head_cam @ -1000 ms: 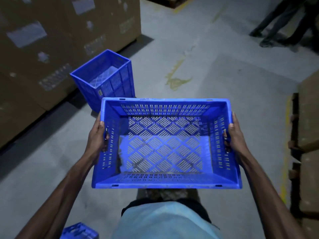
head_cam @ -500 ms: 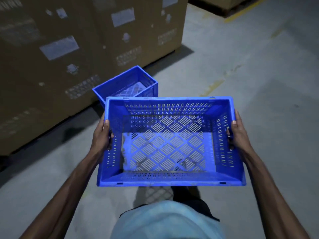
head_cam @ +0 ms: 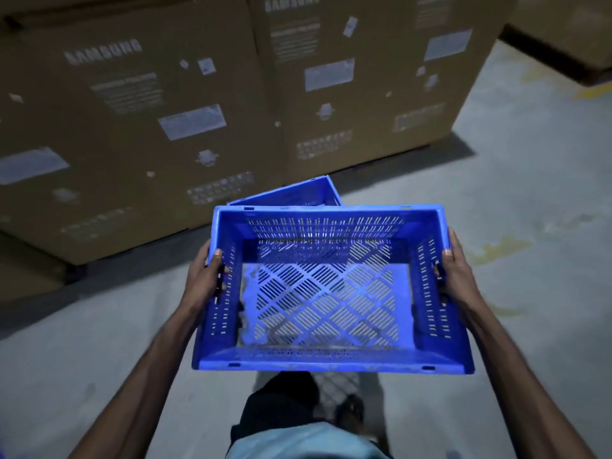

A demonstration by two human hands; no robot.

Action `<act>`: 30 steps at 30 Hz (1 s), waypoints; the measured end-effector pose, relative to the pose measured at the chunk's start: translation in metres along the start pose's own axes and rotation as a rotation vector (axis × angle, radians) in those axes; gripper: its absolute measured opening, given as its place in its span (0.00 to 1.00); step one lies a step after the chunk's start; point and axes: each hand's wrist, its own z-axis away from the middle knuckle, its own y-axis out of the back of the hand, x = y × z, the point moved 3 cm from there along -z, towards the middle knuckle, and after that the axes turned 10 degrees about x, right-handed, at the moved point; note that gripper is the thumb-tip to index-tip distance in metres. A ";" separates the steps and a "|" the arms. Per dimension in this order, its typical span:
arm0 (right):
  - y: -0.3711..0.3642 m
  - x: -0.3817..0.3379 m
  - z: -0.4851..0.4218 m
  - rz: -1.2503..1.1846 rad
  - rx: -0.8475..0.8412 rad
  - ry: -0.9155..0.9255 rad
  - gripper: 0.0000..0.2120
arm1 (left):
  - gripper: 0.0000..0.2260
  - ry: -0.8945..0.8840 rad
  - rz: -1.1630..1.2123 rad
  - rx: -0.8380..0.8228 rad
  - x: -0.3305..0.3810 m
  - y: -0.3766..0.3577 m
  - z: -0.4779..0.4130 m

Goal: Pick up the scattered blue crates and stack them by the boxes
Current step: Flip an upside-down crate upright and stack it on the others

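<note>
The left hand point(head_cam: 205, 279) and right hand point(head_cam: 458, 276) each grip an end wall of a rectangular blue plastic crate point(head_cam: 331, 359), held level above the concrete floor point(head_cam: 530, 210) (slotted walls, diamond-lattice base). Just beyond it, a second blue crate point(head_cam: 291, 193) stands beside the printed cardboard boxes point(head_cam: 149, 127), closer and more hidden than before.

The grey concrete floor point(head_cam: 536, 193) bears two large cardboard boxes point(head_cam: 132, 134) standing side by side at the back. A blue crate point(head_cam: 298, 193) sits on the floor just before them, mostly hidden by the carried crate point(head_cam: 331, 357). Yellow stains point(head_cam: 496, 251) mark the concrete on the right.
</note>
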 end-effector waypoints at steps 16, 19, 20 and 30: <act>-0.251 -0.058 -0.286 0.263 -0.222 0.033 0.25 | 0.14 0.188 -0.010 0.167 0.003 -0.051 -0.256; -0.289 -0.034 -0.335 0.287 -0.229 0.016 0.28 | 0.15 0.232 -0.003 0.188 -0.004 -0.059 -0.298; -0.302 -0.034 -0.347 0.302 -0.234 0.003 0.28 | 0.15 0.244 -0.002 0.196 -0.004 -0.063 -0.310; -0.403 -0.038 -0.423 0.431 -0.359 0.048 0.23 | 0.13 0.389 -0.054 0.223 -0.032 -0.092 -0.389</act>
